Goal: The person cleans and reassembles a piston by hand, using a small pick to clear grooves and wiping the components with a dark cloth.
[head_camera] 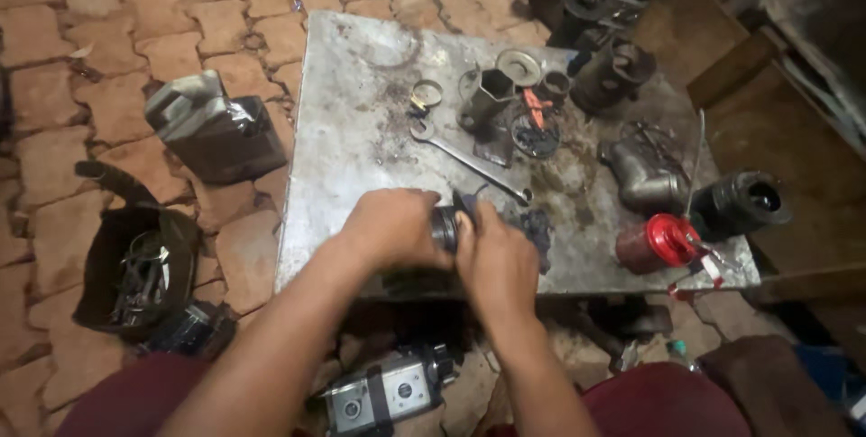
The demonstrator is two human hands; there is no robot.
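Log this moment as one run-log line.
left hand: grips dark cylindrical part | right hand: on the same part | surface: metal plate | nearby: wrench, red can

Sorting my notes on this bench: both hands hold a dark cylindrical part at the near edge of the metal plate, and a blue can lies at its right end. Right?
Not quite. The can is red, not blue, as the head view shows. The rest stands: left hand and right hand hold the dark cylindrical part at the near edge of the metal plate.
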